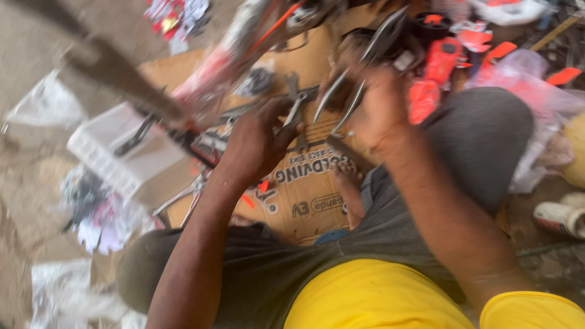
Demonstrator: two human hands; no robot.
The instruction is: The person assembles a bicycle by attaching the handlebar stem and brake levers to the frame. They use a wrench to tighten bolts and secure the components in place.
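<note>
Both hands work close together over a flattened cardboard sheet (pixel 304 195) on the ground, above the person's folded legs in grey trousers (pixel 481 140). Motion blur softens everything, so fine detail is uncertain.

Largest in reach is a bicycle frame part (pixel 237 55), pale with orange cable, running diagonally from lower left to upper right just beyond the hands. A white tray (pixel 122 158) sits to the left of it, well apart from the fingers.

Right hand (pixel 378 109) is curled shut around a pair of long metal pliers (pixel 341 100), whose slim handles point down and toward the left hand, their long axis slanting from upper right to lower left.

Left hand (pixel 259 143) is closed on a small spanner (pixel 294 113), standing nearly upright from the fingers. Its tip lies just beside the pliers' ends, possibly touching; the blur hides which.
</note>
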